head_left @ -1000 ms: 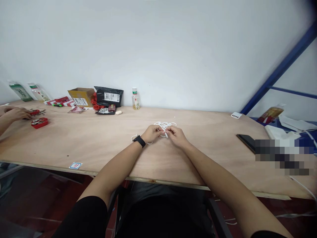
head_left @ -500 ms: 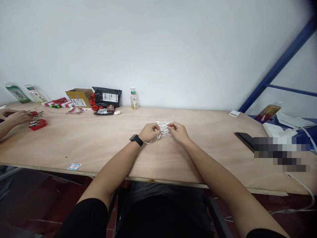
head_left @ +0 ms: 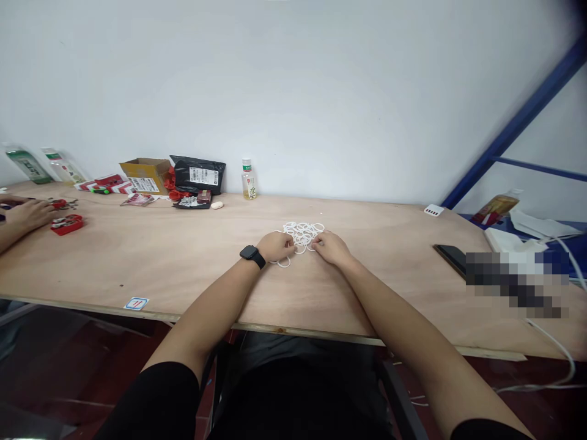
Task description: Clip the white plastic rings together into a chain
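Curled loosely, both hands sit low against a tangle of thin white rings (head_left: pixel 301 234), fingertips at its near side; the knuckles hide the contact, so whether either hand pinches a ring cannot be told. Between the left hand (head_left: pixel 275 247), with a black smartwatch (head_left: pixel 251 255) on its wrist, and the right hand (head_left: pixel 331 249), a narrow gap shows more rings. Compared with the earlier frame, the hands have dropped from mid-air to the plywood table (head_left: pixel 137 263), and the rings now lie flatter and wider, one loop sticking out below the left hand. Well left of the grip, a co-worker's hand (head_left: pixel 30 214) sits near a red tray (head_left: pixel 67 224). Well right of it lies a black phone (head_left: pixel 452 255), its far end hidden by a pixelated patch (head_left: pixel 518 284)
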Tool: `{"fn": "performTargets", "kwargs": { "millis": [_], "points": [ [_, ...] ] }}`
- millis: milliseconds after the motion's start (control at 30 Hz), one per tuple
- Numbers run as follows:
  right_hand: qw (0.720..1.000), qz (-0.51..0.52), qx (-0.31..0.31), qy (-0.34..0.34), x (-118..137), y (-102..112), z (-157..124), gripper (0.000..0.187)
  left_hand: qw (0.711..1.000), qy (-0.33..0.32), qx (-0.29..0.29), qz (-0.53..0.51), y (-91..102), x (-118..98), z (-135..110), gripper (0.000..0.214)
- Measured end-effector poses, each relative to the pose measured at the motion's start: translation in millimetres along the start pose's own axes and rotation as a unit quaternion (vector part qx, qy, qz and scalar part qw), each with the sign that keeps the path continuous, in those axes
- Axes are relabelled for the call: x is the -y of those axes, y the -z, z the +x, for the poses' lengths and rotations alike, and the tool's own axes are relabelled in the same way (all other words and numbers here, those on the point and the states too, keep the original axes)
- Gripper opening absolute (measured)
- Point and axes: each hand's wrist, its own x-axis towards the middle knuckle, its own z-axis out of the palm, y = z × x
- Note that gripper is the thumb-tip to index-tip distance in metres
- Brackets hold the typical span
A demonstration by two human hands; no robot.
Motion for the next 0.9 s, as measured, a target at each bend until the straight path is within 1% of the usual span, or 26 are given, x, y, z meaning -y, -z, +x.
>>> {"fn": "performTargets", "kwargs": {
  "millis": [100,167,267,333,400,500,600,700,800,833,900],
  "points": [
    [0.999,0.015,-0.024,-0.014,0,1,1,0.011,1.0,0.015,-0.01,0.002,1.7,-1,0,0.023],
    [0.997,0.04,-0.057,-0.017,1,3,2,0.014,1.0,0.009,-0.024,-0.004,1.5,-1,0,0.025],
    [0.988,0.107,-0.107,0.008,6,4,1,0.018,0.997,0.003,-0.069,-0.037,-0.9,-1,2,0.034],
    [0.98,0.153,-0.123,0.035,11,4,-1,0.019,0.993,0.003,-0.098,-0.071,-3.3,-1,4,0.038],
    [0.973,0.187,-0.124,0.06,17,4,-3,0.019,0.988,-0.003,-0.116,-0.101,-5.7,-1,5,0.038],
    [0.966,0.212,-0.117,0.092,23,2,-6,0.02,0.983,-0.023,-0.125,-0.133,-8.3,-2,5,0.034],
    [0.964,0.211,-0.116,0.109,23,-1,-6,0.02,0.979,-0.035,-0.114,-0.166,-9.8,-3,3,0.032],
    [0.966,0.201,-0.117,0.117,20,-2,-5,0.02,0.973,-0.027,-0.097,-0.208,-10.9,-5,2,0.042],
    [0.965,0.194,-0.116,0.128,18,-3,-5,0.02,0.975,-0.03,-0.101,-0.197,-12.8,-6,1,0.054],
    [0.966,0.189,-0.115,0.131,18,-3,-5,0.021,0.976,-0.031,-0.107,-0.187,-13.7,-7,1,0.054],
    [0.971,0.171,-0.112,0.123,19,-3,-5,0.022,0.977,-0.031,-0.119,-0.175,-15.7,-6,2,0.046]
  ]
}}
